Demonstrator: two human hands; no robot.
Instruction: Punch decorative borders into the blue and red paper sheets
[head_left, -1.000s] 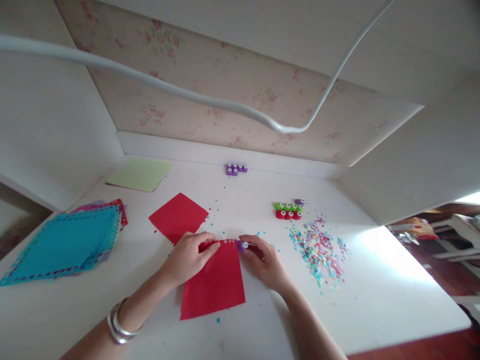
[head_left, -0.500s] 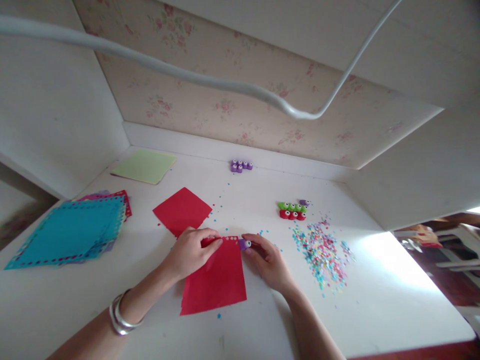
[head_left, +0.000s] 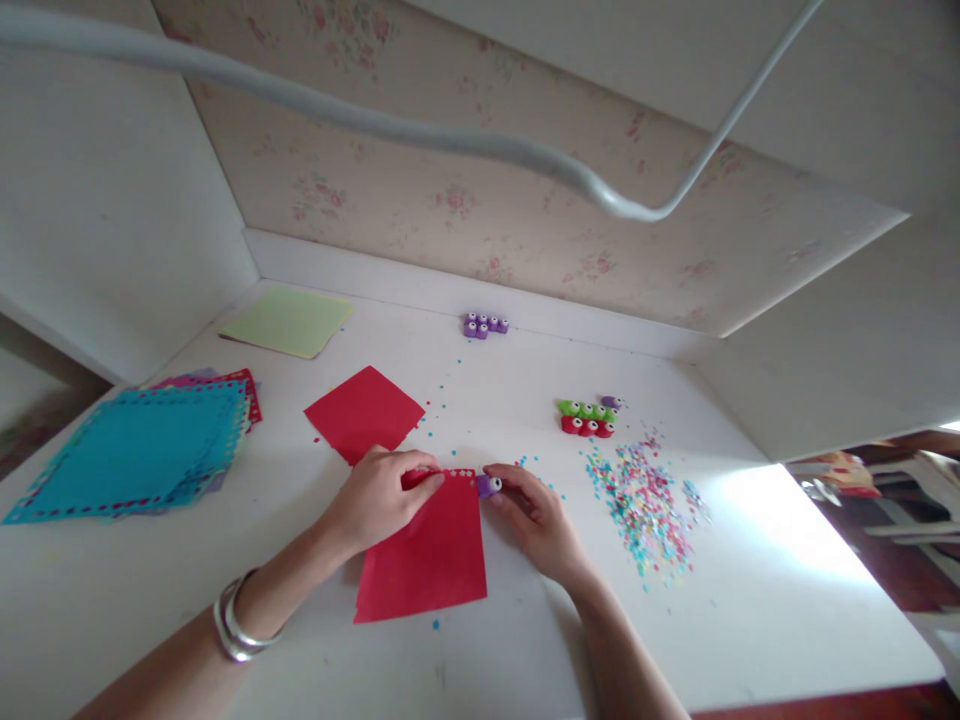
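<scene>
While the left hand (head_left: 386, 497) pinches the thin red sheet (head_left: 424, 560) near its upper left, the right hand (head_left: 532, 520) grasps a small, rounded purple punch (head_left: 487, 486) at that sheet's upper right corner. Small punched shapes line the top edge of the paper, which lies on the smooth white desk (head_left: 517, 650) before the person. Another red square (head_left: 365, 405) lies just beyond, a hole-bordered blue sheet (head_left: 142, 445) tops a layered stack to the left, and multicoloured confetti (head_left: 651, 510) is scattered at right.

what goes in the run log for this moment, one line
left hand: holds red sheet | right hand: holds purple punch at sheet's far right corner | confetti pile: at right
</scene>
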